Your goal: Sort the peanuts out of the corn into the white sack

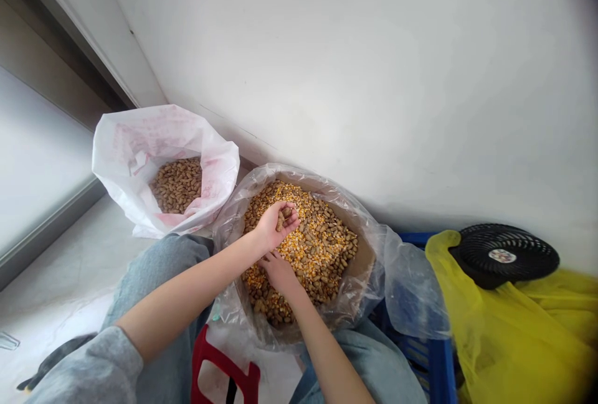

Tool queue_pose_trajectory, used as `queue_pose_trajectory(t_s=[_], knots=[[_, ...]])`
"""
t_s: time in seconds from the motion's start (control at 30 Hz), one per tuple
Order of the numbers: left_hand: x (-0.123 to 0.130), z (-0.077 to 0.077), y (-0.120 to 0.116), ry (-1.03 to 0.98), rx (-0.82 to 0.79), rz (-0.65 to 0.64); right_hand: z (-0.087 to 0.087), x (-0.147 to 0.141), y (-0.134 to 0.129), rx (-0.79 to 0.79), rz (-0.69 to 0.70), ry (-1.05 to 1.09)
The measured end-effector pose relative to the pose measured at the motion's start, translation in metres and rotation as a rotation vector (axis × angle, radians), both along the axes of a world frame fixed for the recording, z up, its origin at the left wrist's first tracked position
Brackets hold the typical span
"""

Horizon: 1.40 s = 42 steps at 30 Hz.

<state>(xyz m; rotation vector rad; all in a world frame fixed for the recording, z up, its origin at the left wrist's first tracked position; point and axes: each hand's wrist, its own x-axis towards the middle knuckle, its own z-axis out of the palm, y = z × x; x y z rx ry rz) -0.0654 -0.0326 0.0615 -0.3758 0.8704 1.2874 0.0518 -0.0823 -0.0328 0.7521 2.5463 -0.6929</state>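
A plastic-lined container [367, 261] holds yellow corn kernels mixed with unshelled peanuts [322, 248]. Over its upper left part, my left hand [276, 226] is turned palm up, fingers curled around a few peanuts [283, 218]. My right hand [278, 269] lies just below it, back upward, its fingertips on the mix at the left side; what those fingers hold, if anything, is hidden. To the left stands a white sack [116, 149], wide open, with peanuts [177, 185] inside.
A white wall [350, 68] rises behind the containers. At the right are a blue crate [441, 366], yellow netting [509, 342] and a black fan-like grille [509, 251]. Between my knees is a red plastic frame [224, 363]. A glass-like object [8, 341] lies at the far left.
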Motion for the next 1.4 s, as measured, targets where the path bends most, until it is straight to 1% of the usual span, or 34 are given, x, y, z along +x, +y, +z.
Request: queue_pose_trajectory(t_s=[0.13, 0.27, 0.37, 0.5, 0.57, 0.67, 0.73, 0.8, 0.9, 0.97, 1.03, 1.1, 1.17, 1.23, 1.4], knots=[[0.0, -0.002, 0.0, 0.001, 0.015, -0.012, -0.007, 0.004, 0.002, -0.038, -0.067, 0.035], [0.001, -0.002, 0.001, 0.001, 0.013, -0.016, -0.012, 0.01, 0.01, -0.163, -0.203, 0.151], [0.002, 0.0, 0.001, 0.007, -0.005, -0.015, -0.008, 0.012, 0.019, -0.265, -0.34, 0.249], [0.003, 0.002, 0.001, 0.018, -0.028, -0.012, 0.007, 0.011, 0.03, -0.373, -0.517, 0.407], [0.003, 0.002, 0.002, 0.021, -0.034, -0.011, 0.018, 0.012, 0.034, -0.509, -0.647, 0.514], [0.004, 0.0, 0.003, 0.023, -0.033, -0.006, 0.034, 0.015, 0.039, -0.841, -0.919, 0.693], [0.004, -0.001, 0.003, 0.028, -0.021, -0.007, 0.044, 0.019, 0.044, -1.015, -1.099, 0.809], [0.005, -0.003, 0.003, 0.036, -0.01, -0.012, 0.052, 0.024, 0.048, -1.13, -1.25, 0.898], [0.008, -0.004, 0.004, 0.056, -0.012, -0.022, 0.058, 0.033, 0.054, -1.3, -1.449, 0.983], [0.01, -0.004, 0.005, 0.069, -0.02, -0.03, 0.061, 0.039, 0.057, -1.425, -1.552, 1.031], [0.012, -0.004, 0.006, 0.074, -0.025, -0.039, 0.064, 0.044, 0.058, -1.542, -1.578, 1.08], [0.014, -0.004, 0.006, 0.076, -0.028, -0.048, 0.067, 0.048, 0.059, -1.627, -1.532, 1.146], [0.016, -0.005, 0.006, 0.083, -0.033, -0.059, 0.07, 0.053, 0.059, -1.676, -1.479, 1.214], [0.018, -0.005, 0.006, 0.09, -0.039, -0.067, 0.071, 0.057, 0.059, -1.705, -1.465, 1.269], [0.021, -0.005, 0.007, 0.105, -0.037, -0.083, 0.071, 0.064, 0.06, -1.69, -1.54, 1.329]])
